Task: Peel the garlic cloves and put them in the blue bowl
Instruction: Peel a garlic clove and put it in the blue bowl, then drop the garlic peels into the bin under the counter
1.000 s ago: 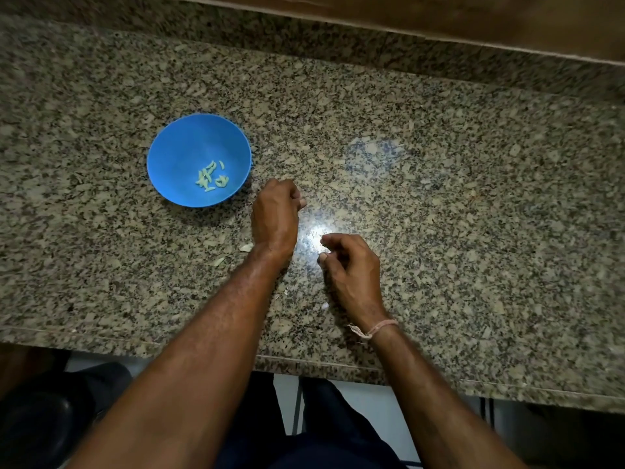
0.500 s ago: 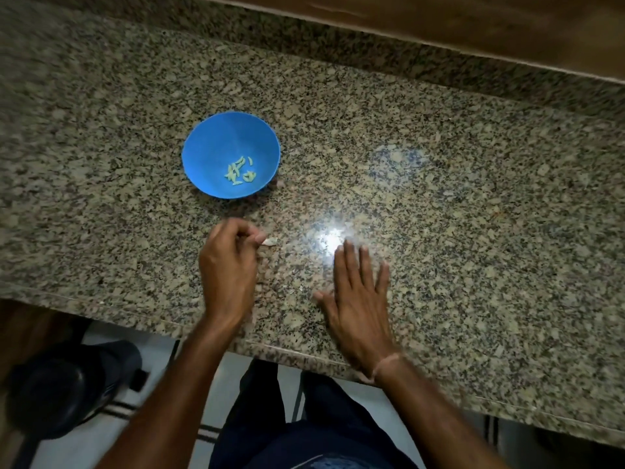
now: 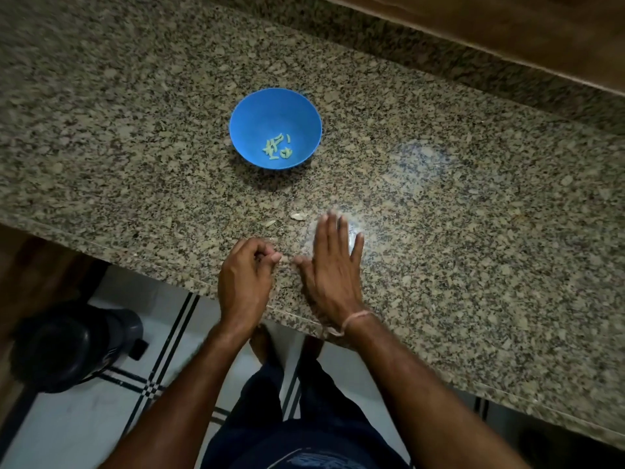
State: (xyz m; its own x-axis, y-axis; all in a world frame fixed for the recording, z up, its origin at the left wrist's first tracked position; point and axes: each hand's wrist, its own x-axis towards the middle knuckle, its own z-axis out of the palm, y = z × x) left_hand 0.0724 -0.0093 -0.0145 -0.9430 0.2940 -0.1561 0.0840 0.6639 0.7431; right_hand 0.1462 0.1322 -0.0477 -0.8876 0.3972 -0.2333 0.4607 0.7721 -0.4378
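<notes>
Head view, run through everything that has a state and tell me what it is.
Bowl: upright, holds peeled cloves.
Skins: loose on the counter, beside the right fingertips.
Left hand: fingers curled at the counter edge; contents hidden.
Right hand: flat, fingers straight, palm down on the counter.

Granite counter [image 3: 439,231], blue bowl [image 3: 270,116] holding garlic cloves [image 3: 277,148], left hand [image 3: 243,282] curled, right hand [image 3: 329,269] flat near peel scraps [image 3: 298,216]

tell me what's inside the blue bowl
The round blue plastic bowl holds a small cluster of pale peeled garlic cloves near its bottom. Nothing covers it, so its whole inside shows.
</notes>
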